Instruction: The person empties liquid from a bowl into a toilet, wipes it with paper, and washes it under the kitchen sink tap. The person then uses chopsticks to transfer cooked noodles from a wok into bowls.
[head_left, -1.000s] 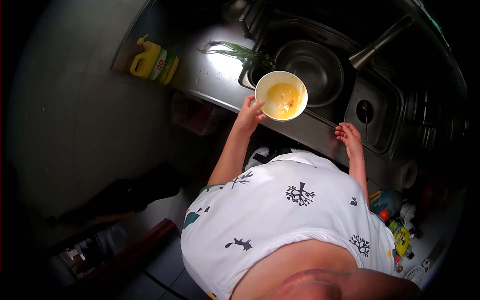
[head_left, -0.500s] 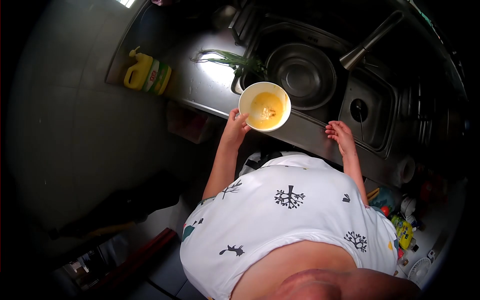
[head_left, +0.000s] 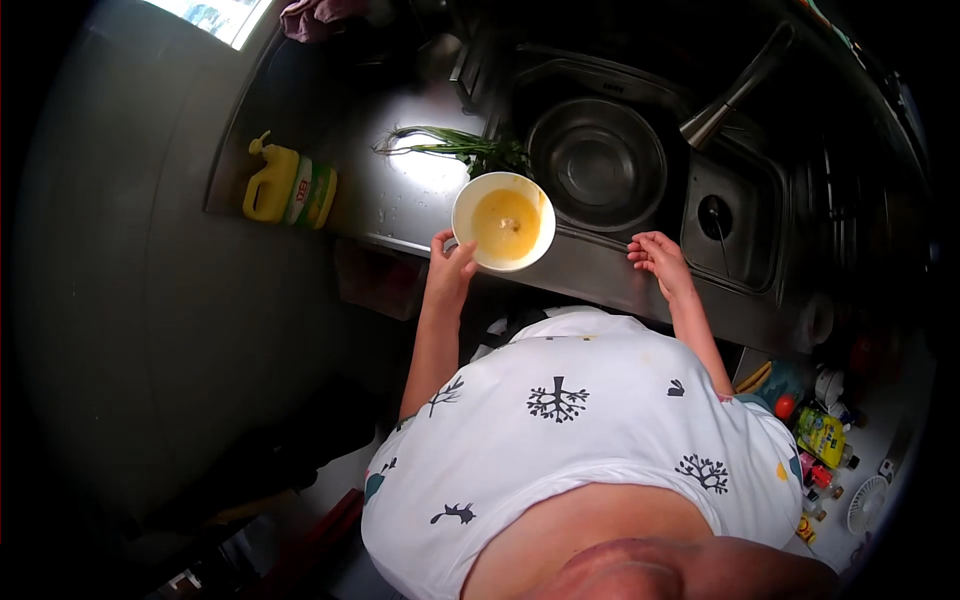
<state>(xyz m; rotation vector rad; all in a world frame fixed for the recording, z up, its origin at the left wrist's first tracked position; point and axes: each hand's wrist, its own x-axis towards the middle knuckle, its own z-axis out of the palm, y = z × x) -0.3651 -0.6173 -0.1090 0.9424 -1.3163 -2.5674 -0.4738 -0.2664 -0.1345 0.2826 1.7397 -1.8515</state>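
Note:
A white bowl [head_left: 547, 228] of yellow liquid that looks like beaten egg, with a pale lump in the middle, is held over the counter's front edge. My left hand [head_left: 452, 268] grips its left rim, thumb and fingers on the wall. To the right of the bowl, my right hand [head_left: 658, 262] hovers by the front edge of the sink, its fingers loosely bent and apart. Nothing shows in it. Behind the bowl lies a bunch of green onions [head_left: 450, 143], its leafy end close to the bowl's rim.
A large metal basin [head_left: 640, 165] sits in the sink's left bowl. The smaller sink bowl [head_left: 745, 255] and a faucet [head_left: 715, 115] are at the right. A yellow jug [head_left: 285, 188] stands on the counter's left end. Bottles [head_left: 822, 437] and a small fan [head_left: 867, 505] are at lower right.
The bowl and both my hands sit a little further left in view, and the liquid has shifted inside the bowl. My left hand keeps its grip.

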